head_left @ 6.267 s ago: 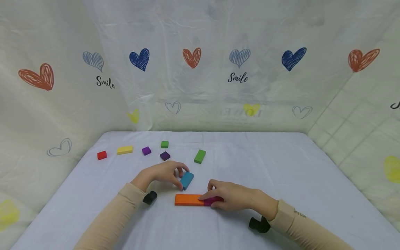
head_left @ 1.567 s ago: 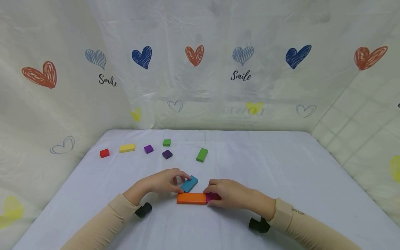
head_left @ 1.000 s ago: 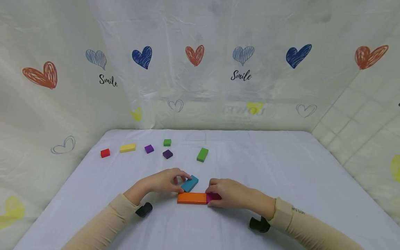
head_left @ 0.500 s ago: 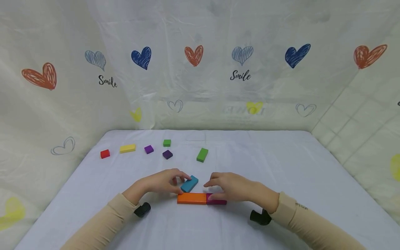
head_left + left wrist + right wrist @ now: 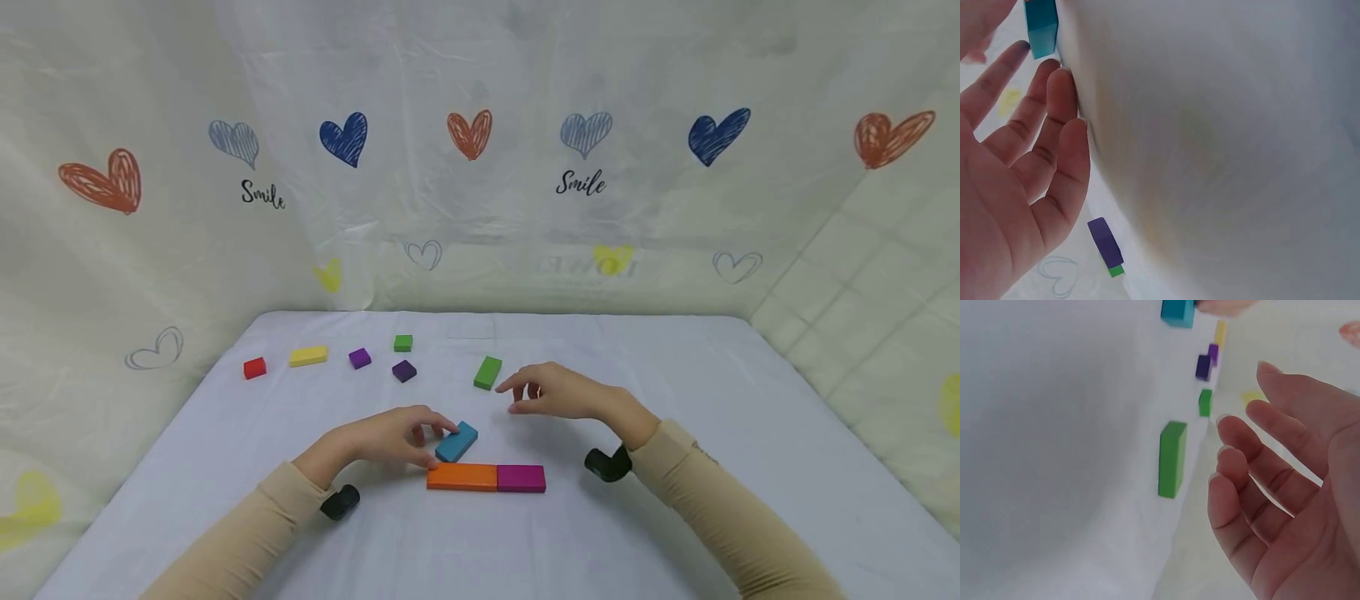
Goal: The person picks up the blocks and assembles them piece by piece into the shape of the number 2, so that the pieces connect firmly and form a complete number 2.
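Note:
My left hand (image 5: 397, 435) is beside a blue block (image 5: 457, 442), its index fingertip on the block's far end and its thumb at the back left corner of an orange block (image 5: 461, 477). The remaining fingers are relaxed, as the left wrist view shows. A magenta block (image 5: 521, 478) lies end to end with the orange one, together making a straight bar. Over the table my right hand (image 5: 558, 392) holds nothing, fingers loosely bent, just right of a longer green block (image 5: 487, 372). That green block (image 5: 1172, 459) lies flat in front of the fingertips in the right wrist view.
Toward the back left of the white table (image 5: 675, 400) lie a red block (image 5: 255, 367), a yellow block (image 5: 308, 356), a purple block (image 5: 360, 358), a dark purple block (image 5: 404, 371) and a small green block (image 5: 403, 342). A printed curtain hangs behind.
My right hand has let go of the magenta block and moved up and back toward the longer green block. Earlier, the blue block was drawn nearer the orange one; my left hand is now nearly still.

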